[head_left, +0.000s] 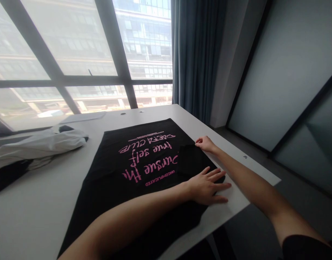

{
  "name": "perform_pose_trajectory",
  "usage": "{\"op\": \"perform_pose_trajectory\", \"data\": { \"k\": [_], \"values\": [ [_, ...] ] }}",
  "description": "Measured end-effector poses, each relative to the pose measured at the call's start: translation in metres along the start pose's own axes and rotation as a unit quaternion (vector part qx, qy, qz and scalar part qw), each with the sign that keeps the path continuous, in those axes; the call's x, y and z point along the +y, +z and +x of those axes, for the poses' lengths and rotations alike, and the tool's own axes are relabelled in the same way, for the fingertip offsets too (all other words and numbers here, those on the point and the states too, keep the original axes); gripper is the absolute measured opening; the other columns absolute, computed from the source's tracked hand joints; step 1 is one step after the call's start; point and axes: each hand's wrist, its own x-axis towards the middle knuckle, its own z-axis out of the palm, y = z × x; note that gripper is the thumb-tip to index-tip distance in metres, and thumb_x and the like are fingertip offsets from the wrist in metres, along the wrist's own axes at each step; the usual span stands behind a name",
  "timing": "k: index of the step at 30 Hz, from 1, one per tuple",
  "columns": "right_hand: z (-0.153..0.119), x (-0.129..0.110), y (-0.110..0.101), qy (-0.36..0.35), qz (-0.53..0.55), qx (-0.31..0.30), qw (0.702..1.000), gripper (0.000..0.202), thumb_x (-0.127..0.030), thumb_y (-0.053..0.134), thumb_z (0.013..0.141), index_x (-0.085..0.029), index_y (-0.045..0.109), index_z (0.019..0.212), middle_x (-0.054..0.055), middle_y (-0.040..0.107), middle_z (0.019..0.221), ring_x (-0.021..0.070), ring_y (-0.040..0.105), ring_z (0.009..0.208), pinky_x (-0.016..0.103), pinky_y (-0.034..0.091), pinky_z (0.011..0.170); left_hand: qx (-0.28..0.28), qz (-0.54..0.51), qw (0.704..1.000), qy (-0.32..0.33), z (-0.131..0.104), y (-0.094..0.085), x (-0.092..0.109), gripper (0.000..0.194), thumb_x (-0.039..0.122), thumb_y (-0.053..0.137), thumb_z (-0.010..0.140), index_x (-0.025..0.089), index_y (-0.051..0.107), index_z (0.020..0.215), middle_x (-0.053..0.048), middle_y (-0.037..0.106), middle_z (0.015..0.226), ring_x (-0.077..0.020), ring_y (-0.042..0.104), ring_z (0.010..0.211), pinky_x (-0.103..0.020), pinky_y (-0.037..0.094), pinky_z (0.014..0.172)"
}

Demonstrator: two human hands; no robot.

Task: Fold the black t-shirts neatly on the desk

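Note:
A black T-shirt (119,195) with pink lettering lies spread on the white table (35,216), its print upside down to me. A small flap of the shirt, apparently a sleeve (191,159), is folded inward over the body on the right side. My left hand (208,187) lies flat with spread fingers on the near right part of the shirt, its fingertips reaching past the cloth's edge. At the far corner of the folded flap, my right hand (205,143) pinches the black cloth between thumb and fingers.
A crumpled white and black garment (38,148) rests on the table's left side. Two small objects, one a dark disc (123,113), sit near the far edge by the window. A blue-grey curtain (197,54) hangs beyond the table's far right corner.

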Motion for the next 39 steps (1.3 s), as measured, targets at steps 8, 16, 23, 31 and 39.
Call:
{"op": "perform_pose_trajectory", "data": {
  "k": [8,16,23,31,39],
  "values": [
    [-0.001,0.001,0.001,-0.028,-0.055,0.002,0.998,0.024,-0.015,0.064,0.082,-0.016,0.077,0.102,0.004,0.075,0.080,0.0140,0.066,0.068,0.021,0.047,0.064,-0.002,0.005,1.000,0.001,0.000,-0.003,0.001,0.059,0.056,0.043,0.102,0.026,0.043,0.152,-0.010,0.027,0.166,-0.0319,0.020,0.153,-0.056,0.017,0.123],
    [-0.002,-0.003,0.001,-0.036,-0.132,-0.008,0.991,0.013,-0.016,0.065,0.084,-0.014,0.077,0.088,0.009,0.076,0.087,0.0183,0.068,0.080,0.024,0.047,0.073,0.004,0.005,1.000,0.003,0.000,-0.002,0.001,0.059,0.057,0.041,0.102,0.025,0.044,0.152,-0.011,0.029,0.164,-0.0318,0.021,0.153,-0.056,0.018,0.122],
    [-0.002,-0.001,-0.003,-0.030,-0.172,-0.010,0.985,0.010,-0.019,0.066,0.086,-0.016,0.076,0.085,0.009,0.077,0.089,0.0193,0.069,0.081,0.025,0.046,0.073,0.001,0.007,1.000,-0.002,0.000,-0.001,0.002,0.058,0.056,0.040,0.103,0.026,0.043,0.152,-0.010,0.028,0.165,-0.0317,0.020,0.153,-0.056,0.018,0.123],
    [-0.004,0.004,-0.009,-0.039,-0.189,-0.012,0.981,0.009,-0.025,0.071,0.084,-0.019,0.077,0.080,0.008,0.077,0.083,0.0187,0.069,0.078,0.024,0.047,0.072,0.004,0.002,1.000,-0.006,0.000,-0.002,0.002,0.057,0.055,0.042,0.102,0.028,0.043,0.152,-0.009,0.028,0.165,-0.0315,0.021,0.153,-0.055,0.018,0.123],
    [-0.006,0.001,-0.017,-0.072,-0.184,0.011,0.980,0.020,-0.016,0.061,0.088,-0.019,0.078,0.096,0.009,0.077,0.096,0.0197,0.069,0.087,0.026,0.048,0.081,-0.004,-0.005,1.000,-0.002,0.000,-0.003,0.001,0.058,0.056,0.042,0.102,0.027,0.043,0.152,-0.009,0.025,0.166,-0.0309,0.019,0.154,-0.055,0.016,0.123]
  ]
}}
